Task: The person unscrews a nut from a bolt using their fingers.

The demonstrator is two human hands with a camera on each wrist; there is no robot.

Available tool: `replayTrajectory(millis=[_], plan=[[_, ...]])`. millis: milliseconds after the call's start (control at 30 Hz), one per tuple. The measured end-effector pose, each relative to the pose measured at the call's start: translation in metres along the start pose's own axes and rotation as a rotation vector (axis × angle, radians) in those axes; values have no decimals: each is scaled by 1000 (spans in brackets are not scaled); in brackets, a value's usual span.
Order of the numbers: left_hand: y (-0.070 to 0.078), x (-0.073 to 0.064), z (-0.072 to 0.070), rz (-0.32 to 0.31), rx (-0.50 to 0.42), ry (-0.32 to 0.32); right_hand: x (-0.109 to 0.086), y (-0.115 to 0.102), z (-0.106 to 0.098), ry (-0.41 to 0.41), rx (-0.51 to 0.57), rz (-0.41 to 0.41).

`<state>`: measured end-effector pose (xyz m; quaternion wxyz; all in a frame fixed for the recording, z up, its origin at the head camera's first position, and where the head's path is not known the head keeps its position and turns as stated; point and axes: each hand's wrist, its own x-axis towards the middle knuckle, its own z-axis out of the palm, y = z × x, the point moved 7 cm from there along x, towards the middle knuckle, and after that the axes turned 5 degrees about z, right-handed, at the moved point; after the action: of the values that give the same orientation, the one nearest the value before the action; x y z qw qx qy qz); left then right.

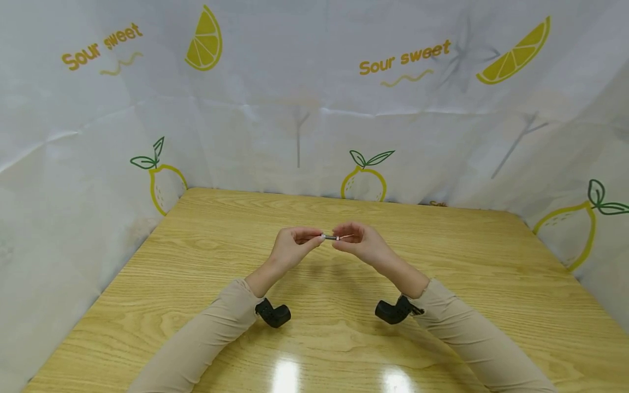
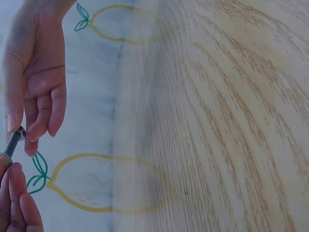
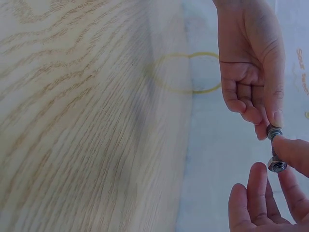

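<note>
A small metal bolt (image 1: 330, 237) lies level between the two hands, just above the table. My left hand (image 1: 291, 248) pinches its left end between thumb and fingers. Threads on the bolt (image 2: 13, 143) show in the left wrist view. At the right end a hex nut (image 3: 277, 165) sits on the bolt, its end facing the right wrist camera. My right hand (image 1: 366, 245) is spread around that end, with a gap between thumb and fingers in the head view. Whether its thumb touches the bolt is hard to see.
The hands are over a wooden table (image 1: 196, 338). A white cloth (image 1: 275, 71) printed with lemons hangs behind it and at both sides. Black wrist mounts (image 1: 273, 315) stick out under both sleeves.
</note>
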<state>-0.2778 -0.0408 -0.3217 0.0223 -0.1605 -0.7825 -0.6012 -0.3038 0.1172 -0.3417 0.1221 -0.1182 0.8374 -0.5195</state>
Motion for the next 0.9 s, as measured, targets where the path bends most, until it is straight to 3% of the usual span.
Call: replayTrajectory(millis=[200, 433, 600, 900], plan=[[0, 0, 0, -4, 13, 12, 0, -1, 1, -28, 5, 7], [-36, 17, 3, -12, 4, 13, -1, -1, -1, 12, 2, 17], [-40, 19, 4, 3, -10, 12, -2, -3, -2, 26, 20, 0], [-39, 19, 4, 4, -6, 10, -1, -2, 0, -39, 30, -7]])
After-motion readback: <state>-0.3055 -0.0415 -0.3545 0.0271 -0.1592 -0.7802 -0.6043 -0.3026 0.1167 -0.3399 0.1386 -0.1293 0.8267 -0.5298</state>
